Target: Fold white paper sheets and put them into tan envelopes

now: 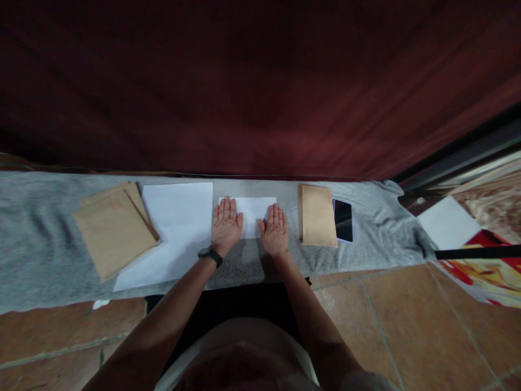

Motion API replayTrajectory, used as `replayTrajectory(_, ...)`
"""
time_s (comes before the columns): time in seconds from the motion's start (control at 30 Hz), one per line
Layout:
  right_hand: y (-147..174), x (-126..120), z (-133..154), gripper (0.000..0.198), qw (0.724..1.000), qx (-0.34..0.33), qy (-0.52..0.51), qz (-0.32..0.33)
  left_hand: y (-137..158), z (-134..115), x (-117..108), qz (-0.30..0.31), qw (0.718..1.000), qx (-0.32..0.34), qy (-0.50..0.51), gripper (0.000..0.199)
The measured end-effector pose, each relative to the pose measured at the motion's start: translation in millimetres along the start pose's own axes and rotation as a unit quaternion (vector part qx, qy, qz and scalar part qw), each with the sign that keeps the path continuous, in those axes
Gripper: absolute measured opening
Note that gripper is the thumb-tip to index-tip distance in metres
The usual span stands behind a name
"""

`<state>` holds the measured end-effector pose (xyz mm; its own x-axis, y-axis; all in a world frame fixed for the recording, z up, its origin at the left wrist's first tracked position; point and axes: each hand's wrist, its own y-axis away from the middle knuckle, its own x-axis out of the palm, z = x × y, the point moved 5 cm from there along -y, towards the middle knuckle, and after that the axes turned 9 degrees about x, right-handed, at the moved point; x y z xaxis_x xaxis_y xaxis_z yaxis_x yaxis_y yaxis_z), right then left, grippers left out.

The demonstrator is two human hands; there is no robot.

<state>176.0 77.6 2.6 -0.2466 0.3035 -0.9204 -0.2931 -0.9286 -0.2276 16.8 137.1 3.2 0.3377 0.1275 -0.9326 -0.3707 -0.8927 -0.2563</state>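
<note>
Left hand (226, 224) and right hand (274, 232) rest flat on a small white paper rectangle (253, 213)

Both hands lie palm down, fingers straight and thumbs out, one at each end of the paper, which sits on a surface draped in grey fleecy cloth (378, 233). A black-strapped watch (210, 255) circles the left wrist. Beside the left hand is a large white paper sheet (183, 217), partly under a stack of flat brown paper envelopes (118, 233); their faint reddish mark is too small to read. To the right lies a neater pile of brown paper envelopes (317, 214), next to a dark-screened phone with a pale purple edge (344, 220). Farther right, a red-and-yellow printed item (484, 277) shows no legible wording.
</note>
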Motion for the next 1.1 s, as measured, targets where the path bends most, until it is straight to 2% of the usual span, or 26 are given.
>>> replayTrajectory(0.2, -4.0, -8.1, -4.6, 0.057, 0.999, 0.037, -0.015, -0.027, 2.0, -0.3, -0.5, -0.013, 1.000, 0.000, 0.006, 0.064)
replayTrajectory(0.27, -8.2, -7.9, 6.9, 0.056, 0.999, 0.021, -0.025, -0.016, 1.8, -0.1, -0.2, -0.017, 1.000, 0.005, 0.006, 0.064)
replayTrajectory(0.4, -18.4, 3.0, 41.3, 0.052, 0.996, -0.052, -0.049, 0.047, 2.0, 2.1, 1.8, -0.014, 1.000, 0.007, 0.009, 0.063)
replayTrajectory(0.53, -25.5, 16.6, 57.5, 0.051, 0.994, -0.068, -0.043, 0.078, 2.8, 4.3, 3.7, -0.009, 1.000, 0.010, 0.010, 0.063)
replayTrajectory(0.77, -27.0, 23.0, 43.5, 0.055, 0.997, -0.053, -0.026, 0.048, 2.4, 3.3, 2.4, -0.008, 1.000, 0.002, 0.008, 0.063)
replayTrajectory(1.1, -25.6, 12.7, 7.0, 0.060, 1.000, -0.021, -0.015, 0.000, 2.8, 0.2, -1.1, -0.001, 1.000, -0.002, 0.009, 0.064)
